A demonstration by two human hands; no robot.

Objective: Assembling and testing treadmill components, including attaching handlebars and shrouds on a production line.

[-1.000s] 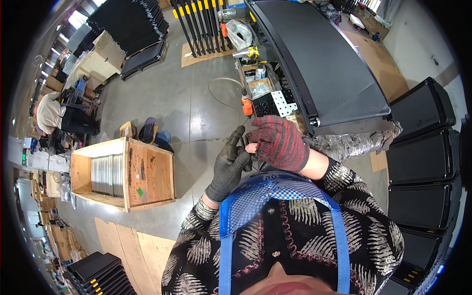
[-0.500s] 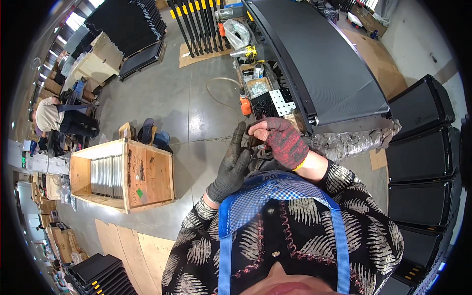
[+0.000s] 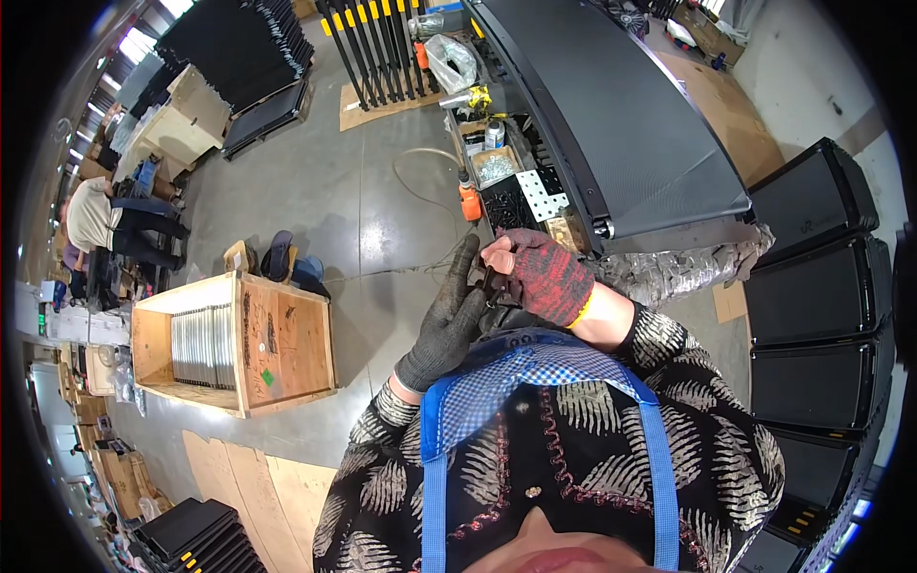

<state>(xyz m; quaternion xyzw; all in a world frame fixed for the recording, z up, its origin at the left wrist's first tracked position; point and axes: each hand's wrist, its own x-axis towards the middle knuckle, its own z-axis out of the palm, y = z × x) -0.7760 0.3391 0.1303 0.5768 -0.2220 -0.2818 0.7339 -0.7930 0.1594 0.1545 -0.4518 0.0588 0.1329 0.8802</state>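
My left hand (image 3: 447, 320), in a dark grey glove, is raised with its fingers stretched up and pressed against a small dark part (image 3: 490, 285). My right hand (image 3: 537, 274), in a red knitted glove with bare fingertips, pinches that same small part from the right. Both hands meet in front of my chest, above my blue apron. The part is mostly hidden between the gloves, so its shape is unclear.
A long black panel (image 3: 621, 124) lies on a bench at the upper right, with a tray of small hardware (image 3: 497, 170) and an orange tool (image 3: 469, 203) beside it. Black cases (image 3: 821, 315) stack at right. A wooden crate (image 3: 239, 344) stands at left. Another person (image 3: 105, 224) crouches far left.
My right hand has shifted slightly to the right and turned, its fingertips now pinching the part. My left hand's fingers have straightened upward against it.
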